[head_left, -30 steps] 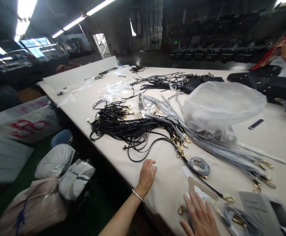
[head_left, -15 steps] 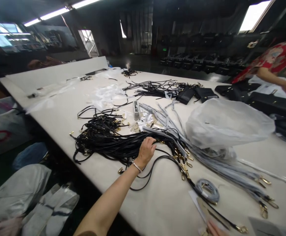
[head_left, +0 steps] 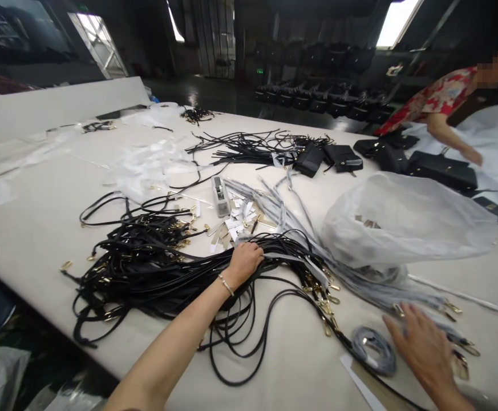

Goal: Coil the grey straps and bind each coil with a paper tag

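A large heap of black bag straps (head_left: 158,285) with gold clasps lies across the table. My left hand (head_left: 246,261), with a bracelet at the wrist, rests on the heap's right part, its fingers curled round some straps. My right hand (head_left: 426,345) is open with fingers apart. It hovers or rests beside a coiled strap in grey wrapping (head_left: 373,349) and over the ends of long grey-wrapped straps (head_left: 368,288). Gold snap hooks (head_left: 328,308) hang off the heap's right end. One black strap runs past the coil towards the front edge.
Behind the heap are a small clear box (head_left: 221,197) and scattered paper tags (head_left: 235,220). A translucent plastic bag (head_left: 407,217) bulges at right. Farther back lie more straps (head_left: 249,149) and black bags (head_left: 441,169). A person in a red patterned top (head_left: 449,94) handles white sheeting.
My right hand has come up into view from the bottom edge, fingers now spread. My left hand stays on the straps, fingers curled further in. The view has turned right.
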A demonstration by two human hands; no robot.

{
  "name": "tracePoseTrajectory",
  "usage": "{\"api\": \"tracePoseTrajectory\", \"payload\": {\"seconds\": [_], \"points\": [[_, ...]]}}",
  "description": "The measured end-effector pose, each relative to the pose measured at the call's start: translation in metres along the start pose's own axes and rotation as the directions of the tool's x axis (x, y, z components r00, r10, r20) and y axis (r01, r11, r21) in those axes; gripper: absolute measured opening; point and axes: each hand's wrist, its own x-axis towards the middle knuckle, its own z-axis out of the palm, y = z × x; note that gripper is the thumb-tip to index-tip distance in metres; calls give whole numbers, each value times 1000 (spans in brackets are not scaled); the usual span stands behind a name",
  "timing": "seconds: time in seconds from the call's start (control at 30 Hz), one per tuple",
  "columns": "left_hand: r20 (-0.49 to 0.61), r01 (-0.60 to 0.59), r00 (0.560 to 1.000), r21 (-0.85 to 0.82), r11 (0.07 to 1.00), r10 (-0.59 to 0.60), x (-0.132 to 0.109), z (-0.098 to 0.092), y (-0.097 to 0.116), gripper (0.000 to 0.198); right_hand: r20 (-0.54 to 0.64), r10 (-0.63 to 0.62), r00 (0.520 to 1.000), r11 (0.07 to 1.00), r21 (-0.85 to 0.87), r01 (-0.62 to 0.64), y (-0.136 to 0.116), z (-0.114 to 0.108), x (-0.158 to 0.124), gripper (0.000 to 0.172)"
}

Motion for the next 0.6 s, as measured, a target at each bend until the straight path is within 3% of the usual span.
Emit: {"api": "tracePoseTrajectory", "payload": {"seconds": [0.1,0.17,0.27,0.33,0.37,0.43,0.5,0.53,0.6], "points": [[-76,-100,992,33,994,103,-17,-26,13,12,65,-149,987,973,188,135,-66,-14,12,50],[-179,-194,963,66,979,203,-25,-45,26,14,81,-171,982,923,361,131,-110,-24,20,40],[-285,-369,882,77,926,375,-39,-68,42,20,133,-59,989,833,553,-25,-161,-40,29,37],[-322,-468,826,63,881,462,-50,-76,48,25,321,-30,947,743,640,-194,-183,-55,29,43],[-335,-496,809,54,867,483,-56,-78,50,27,446,-74,892,690,669,-277,-191,-65,27,47],[-355,-501,801,45,864,483,-67,-80,51,27,645,-277,712,590,699,-403,-202,-86,18,53],[-393,-466,804,51,884,446,-76,-80,50,26,709,-464,531,529,703,-476,-206,-105,2,58],[-417,-445,803,55,894,425,-79,-80,50,26,727,-502,468,520,686,-508,-205,-112,-8,59],[-461,-409,797,61,910,389,-85,-81,49,26,785,-473,400,523,615,-590,-198,-124,-30,58]]}}
